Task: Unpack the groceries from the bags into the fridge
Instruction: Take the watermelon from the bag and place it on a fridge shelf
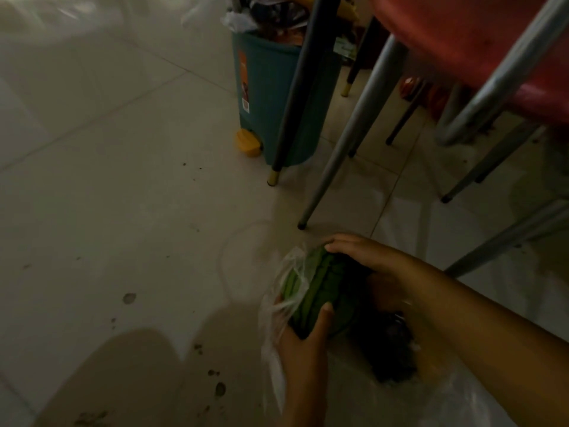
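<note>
Green bundle of long vegetables (311, 291), looks like beans or similar, can't say exactly, sits low right of frame, just above the floor, half wrapped in a thin clear plastic bag (277, 306). Left hand (303, 337) grips the near end of the bundle from below, thumb pressed over the top, fingers wrapped under through the plastic. Right hand (366, 257) is curled over the far end, fingertips on the top edge of the greens, palm down; so both hands closed on the same bundle. Right forearm runs in from the lower right corner. Just right of the bundle, under the right wrist, a dark lump of other produce (391, 346) lies in more clear plastic; too dark to identify. Pale tiled floor (123, 180) has scattered dirt spots near the bottom left. Well beyond the hands: teal pedal bin (271, 97) with yellow pedal, overfilled with rubbish, standing beside a black table leg (295, 97) with a gold foot. Grey metal chair legs (348, 134) splay down from a red chair seat (462, 35) at top right; the nearest leg's foot lands near the right hand. Lighting is dim, frame slightly blurred.
</note>
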